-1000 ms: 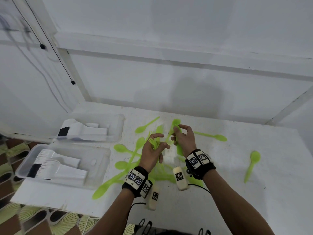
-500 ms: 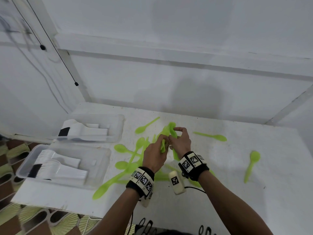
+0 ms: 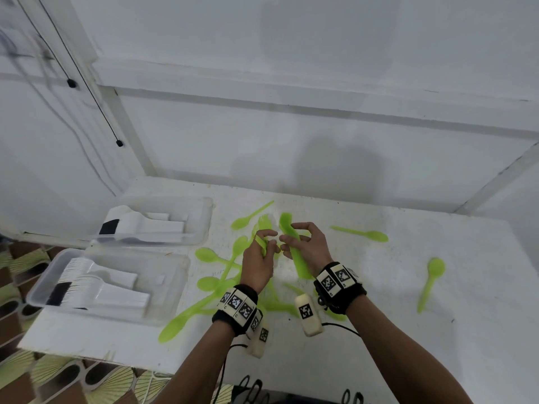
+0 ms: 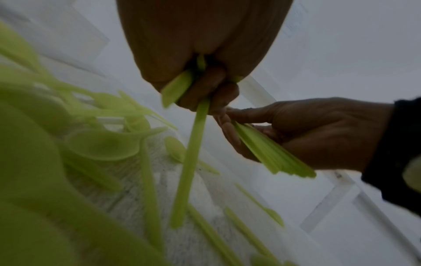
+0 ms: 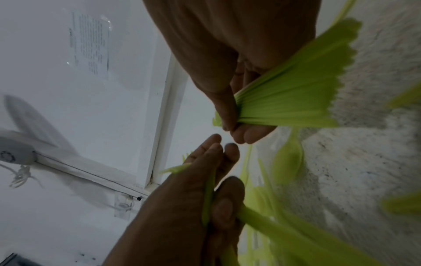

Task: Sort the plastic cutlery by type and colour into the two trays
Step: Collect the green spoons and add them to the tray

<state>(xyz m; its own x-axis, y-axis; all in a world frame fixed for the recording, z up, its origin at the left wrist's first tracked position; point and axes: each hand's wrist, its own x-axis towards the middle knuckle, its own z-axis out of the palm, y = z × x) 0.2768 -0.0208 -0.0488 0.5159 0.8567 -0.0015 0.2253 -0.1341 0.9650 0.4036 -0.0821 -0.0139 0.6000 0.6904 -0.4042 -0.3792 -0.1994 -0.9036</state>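
Green cutlery stack (image 3: 294, 246) is held above the bench (image 3: 379, 339) centre, right hand (image 3: 309, 246) grip closed around its fanned handles. Left hand (image 3: 258, 263), just beside, pinches a few green forks (image 3: 262, 228). Loose green spoons (image 3: 210, 282) lie beneath; two trays (image 3: 175, 275) of white cutlery sit left.

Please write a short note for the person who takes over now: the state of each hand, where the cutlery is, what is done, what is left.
Left hand: grips a few green pieces.
Right hand: grips a stacked green bundle.
Both trays at the left of the table hold stacked white cutlery.
Loose green spoons lie on the table.
Done: the white pieces.
Left: all the green ones.
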